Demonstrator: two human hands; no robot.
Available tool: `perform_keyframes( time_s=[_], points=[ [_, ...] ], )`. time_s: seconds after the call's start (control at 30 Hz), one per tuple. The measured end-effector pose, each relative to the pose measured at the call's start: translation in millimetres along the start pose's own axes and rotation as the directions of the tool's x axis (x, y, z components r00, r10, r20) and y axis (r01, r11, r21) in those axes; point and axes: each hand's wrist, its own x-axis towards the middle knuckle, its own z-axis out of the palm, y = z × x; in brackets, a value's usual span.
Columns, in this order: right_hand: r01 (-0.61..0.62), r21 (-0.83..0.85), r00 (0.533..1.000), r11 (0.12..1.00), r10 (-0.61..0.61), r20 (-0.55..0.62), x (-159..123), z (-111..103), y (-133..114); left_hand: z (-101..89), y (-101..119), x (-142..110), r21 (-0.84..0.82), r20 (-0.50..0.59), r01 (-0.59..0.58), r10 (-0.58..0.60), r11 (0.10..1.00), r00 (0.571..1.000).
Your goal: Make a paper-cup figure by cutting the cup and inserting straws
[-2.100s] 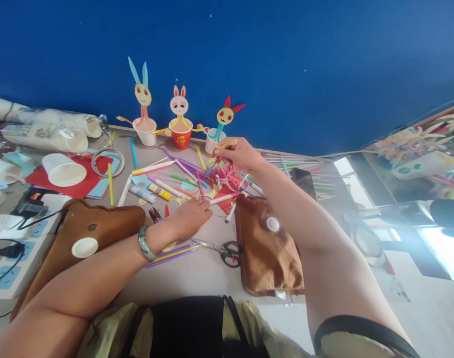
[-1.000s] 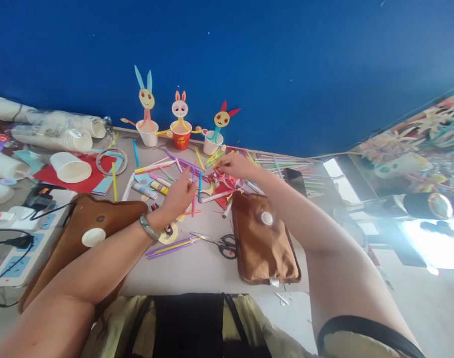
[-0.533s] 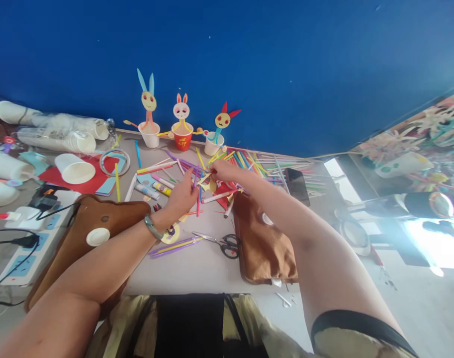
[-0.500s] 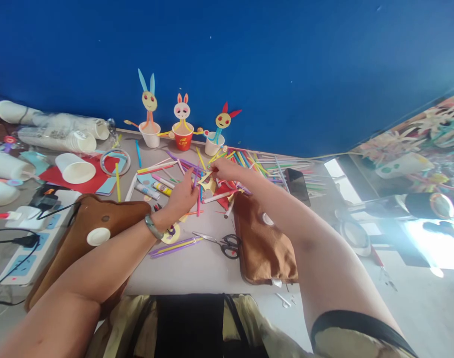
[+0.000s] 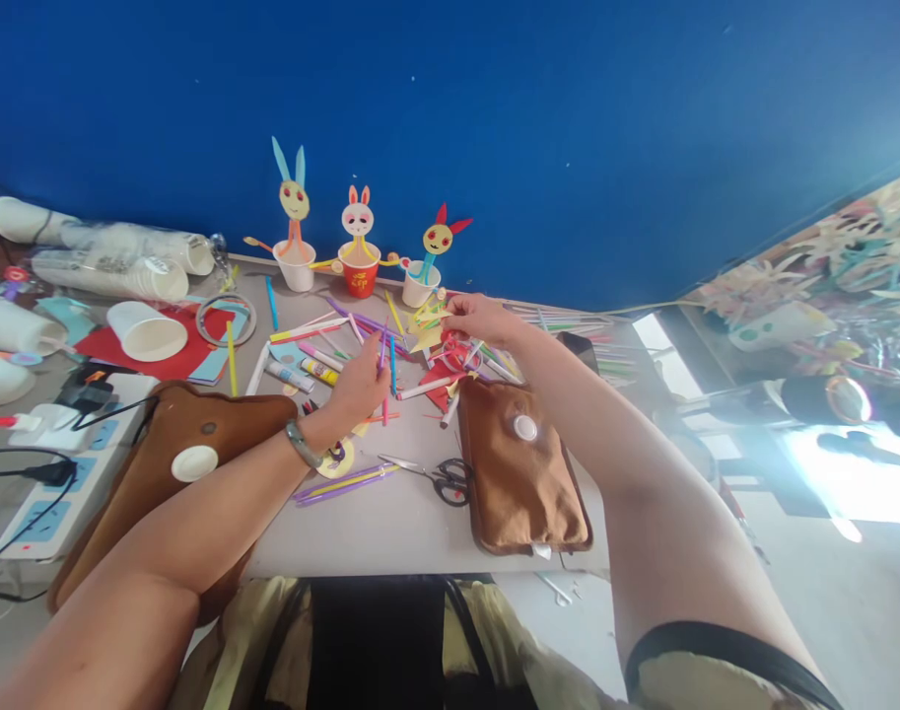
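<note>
My left hand is closed over the middle of the table, with a thin purple straw standing up from its fingertips. Just right of it lies a blue straw. My right hand reaches farther back, its fingers pinched at a cut scrap of yellow paper. Below that hand are red paper and white-barrelled markers. Nearer to me, black-handled scissors lie partly spread beside purple and yellow straws. A round yellow paper face is half covered by my left wrist.
Three rabbit-faced cup figures, the middle in a red cup, stand along the blue wall. Brown pouches flank the work area. At left are a power strip, paper cups and a tape roll. A phone lies right.
My right hand has moved right and slightly away from me, with the yellow paper scrap shifting along. My left hand stays nearly in place, still with the purple straw.
</note>
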Motion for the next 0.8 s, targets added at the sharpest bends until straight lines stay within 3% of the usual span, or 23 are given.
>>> perform_keyframes(
  time_s=[0.23,0.4,0.8],
  points=[
    [0.000,-0.238,0.999,0.971,-0.010,-0.041,1.4,-8.4,0.0,1.6,-1.3,1.0,-0.007,0.017,0.020,-0.020,1.000,1.000],
    [0.051,-0.481,0.990,0.875,0.021,0.143,8.8,-1.6,0.2,-0.6,1.6,0.6,0.003,0.023,0.020,-0.020,1.000,1.000],
    [0.105,-0.609,0.962,0.786,0.074,0.261,14.5,27.8,1.2,-6.0,7.9,-2.3,-0.029,0.068,0.044,-0.042,0.999,0.997]
  ],
)
